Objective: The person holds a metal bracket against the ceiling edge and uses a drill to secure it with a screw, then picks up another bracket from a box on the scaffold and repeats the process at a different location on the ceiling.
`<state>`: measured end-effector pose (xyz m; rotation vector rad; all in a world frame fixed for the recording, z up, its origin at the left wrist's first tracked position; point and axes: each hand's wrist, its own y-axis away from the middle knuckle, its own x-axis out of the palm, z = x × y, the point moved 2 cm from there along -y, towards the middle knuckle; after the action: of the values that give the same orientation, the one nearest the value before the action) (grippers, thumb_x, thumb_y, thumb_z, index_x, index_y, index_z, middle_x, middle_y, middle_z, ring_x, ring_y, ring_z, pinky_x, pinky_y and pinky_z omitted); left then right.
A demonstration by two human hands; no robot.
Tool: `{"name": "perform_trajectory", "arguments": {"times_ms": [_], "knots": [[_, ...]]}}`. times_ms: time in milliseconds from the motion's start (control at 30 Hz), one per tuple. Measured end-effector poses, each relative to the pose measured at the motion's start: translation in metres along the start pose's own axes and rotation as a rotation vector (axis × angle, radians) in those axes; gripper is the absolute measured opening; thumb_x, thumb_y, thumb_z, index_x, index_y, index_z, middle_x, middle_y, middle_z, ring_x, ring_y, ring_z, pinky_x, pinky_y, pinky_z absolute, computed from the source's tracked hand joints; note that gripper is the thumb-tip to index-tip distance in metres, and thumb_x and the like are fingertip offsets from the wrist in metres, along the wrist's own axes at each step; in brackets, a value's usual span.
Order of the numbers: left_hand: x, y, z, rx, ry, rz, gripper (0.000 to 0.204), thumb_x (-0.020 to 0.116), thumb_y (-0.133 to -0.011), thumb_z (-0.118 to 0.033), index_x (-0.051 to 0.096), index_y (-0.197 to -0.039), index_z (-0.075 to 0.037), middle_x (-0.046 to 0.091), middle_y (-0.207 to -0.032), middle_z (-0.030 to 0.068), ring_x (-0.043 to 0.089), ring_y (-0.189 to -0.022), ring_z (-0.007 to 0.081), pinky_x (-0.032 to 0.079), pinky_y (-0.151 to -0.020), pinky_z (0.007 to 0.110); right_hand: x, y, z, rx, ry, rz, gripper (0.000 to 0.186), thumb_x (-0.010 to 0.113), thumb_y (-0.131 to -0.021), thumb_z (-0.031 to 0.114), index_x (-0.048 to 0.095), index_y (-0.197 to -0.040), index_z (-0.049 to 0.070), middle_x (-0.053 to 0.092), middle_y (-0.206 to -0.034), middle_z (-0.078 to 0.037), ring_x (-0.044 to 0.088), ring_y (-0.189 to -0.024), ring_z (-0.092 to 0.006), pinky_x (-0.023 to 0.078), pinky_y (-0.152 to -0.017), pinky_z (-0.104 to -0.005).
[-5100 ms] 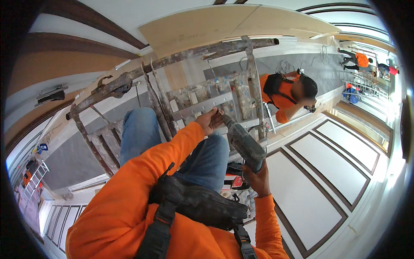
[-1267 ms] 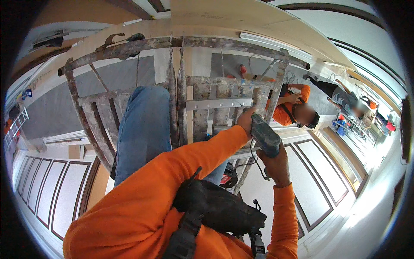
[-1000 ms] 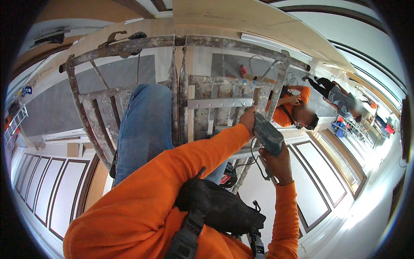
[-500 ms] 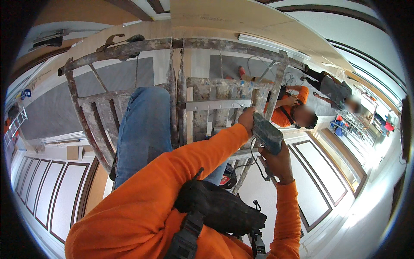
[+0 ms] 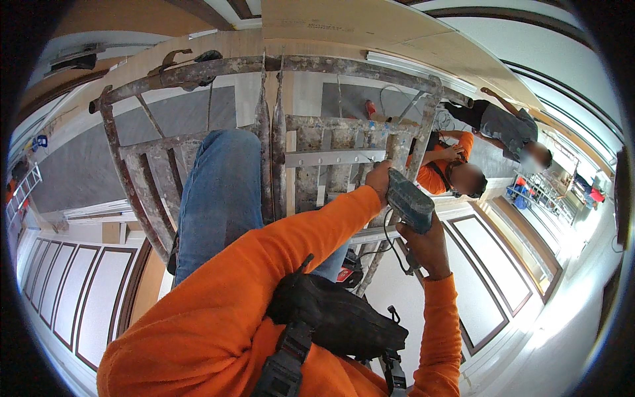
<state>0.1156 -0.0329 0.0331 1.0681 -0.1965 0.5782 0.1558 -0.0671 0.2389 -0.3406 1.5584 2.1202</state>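
Note:
In my right hand (image 5: pixel 426 245), the fingers wrap round a dark green corded power tool (image 5: pixel 409 200). Its front end points up and left, toward a pale metal strip with small holes (image 5: pixel 331 157). Closed at the strip's right end is my left hand (image 5: pixel 378 180), right beside the front of the tool. Part of that hand's grip is hidden by the tool. The strip lies across a stained scaffold frame (image 5: pixel 344 124). A black cord (image 5: pixel 397 255) hangs in a loop below the tool. Its working tip is hard to make out.
My knee (image 5: pixel 221 178) rests over the scaffold bars, and a black bag (image 5: pixel 331 314) hangs at my front. Below on the right, a person in orange (image 5: pixel 433 178) and a person in grey (image 5: pixel 506 126) are at work. A wooden board (image 5: pixel 370 30) spans the top.
The person in grey has shifted and now reaches an arm toward the wall. My hands, the power tool and the metal strip stay nearly where they were.

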Motion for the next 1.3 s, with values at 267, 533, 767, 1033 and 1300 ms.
{"name": "perform_trajectory", "arguments": {"times_ms": [267, 533, 767, 1033, 1300], "knots": [[0.0, 0.003, 0.001, 0.028, -0.008, 0.009, 0.026, 0.06, -0.093, -0.037, 0.052, -0.095, -0.012, 0.055, -0.072, 0.0055, 0.061, -0.063, 0.0249, 0.054, -0.064, 0.045, 0.0, 0.002, -0.001, 0.027, 0.006, -0.006, 0.054, 0.078, -0.078, 0.015, 0.053, -0.123, 0.0, 0.067, -0.109, -0.011, 0.065, -0.098, -0.0188, 0.05, -0.087, -0.0327], [-0.003, -0.001, 0.006, 0.027, 0.029, 0.026, 0.03, 0.062, -0.092, -0.039, 0.054, -0.093, -0.011, 0.056, -0.07, 0.0076, 0.061, -0.06, 0.0268, 0.055, -0.063, 0.046, 0.003, 0.004, -0.003, -0.035, -0.03, -0.01, 0.053, 0.078, -0.078, 0.013, 0.053, -0.124, 0.0, 0.067, -0.109, -0.011, 0.064, -0.097, -0.0183, 0.051, -0.086, -0.032], [-0.007, -0.007, 0.005, 0.005, 0.001, 0.006, 0.03, 0.062, -0.092, -0.039, 0.053, -0.095, -0.011, 0.056, -0.072, 0.0083, 0.061, -0.063, 0.0273, 0.054, -0.064, 0.047, 0.004, 0.007, 0.0, 0.004, -0.048, 0.008, 0.051, 0.077, -0.079, 0.012, 0.053, -0.123, 0.001, 0.067, -0.106, -0.008, 0.064, -0.092, -0.0154, 0.051, -0.081, -0.0301], [-0.003, 0.001, 0.006, 0.046, -0.018, -0.034, 0.029, 0.061, -0.093, -0.038, 0.053, -0.097, -0.011, 0.054, -0.073, 0.0065, 0.061, -0.065, 0.0263, 0.054, -0.066, 0.048, 0.005, 0.006, -0.008, -0.003, -0.068, -0.016, 0.046, 0.076, -0.079, 0.014, 0.054, -0.119, 0.003, 0.065, -0.087, -0.003, 0.057, -0.066, -0.0095, 0.047, -0.06, -0.0263], [-0.003, 0.002, 0.004, 0.083, -0.016, -0.029, 0.027, 0.061, -0.092, -0.035, 0.054, -0.096, -0.01, 0.054, -0.073, 0.0063, 0.06, -0.062, 0.0247, 0.055, -0.063, 0.045, 0.006, 0.006, -0.002, -0.006, -0.03, -0.023, 0.047, 0.076, -0.079, 0.015, 0.054, -0.118, 0.002, 0.065, -0.088, -0.004, 0.058, -0.067, -0.011, 0.049, -0.062, -0.0274]]}}
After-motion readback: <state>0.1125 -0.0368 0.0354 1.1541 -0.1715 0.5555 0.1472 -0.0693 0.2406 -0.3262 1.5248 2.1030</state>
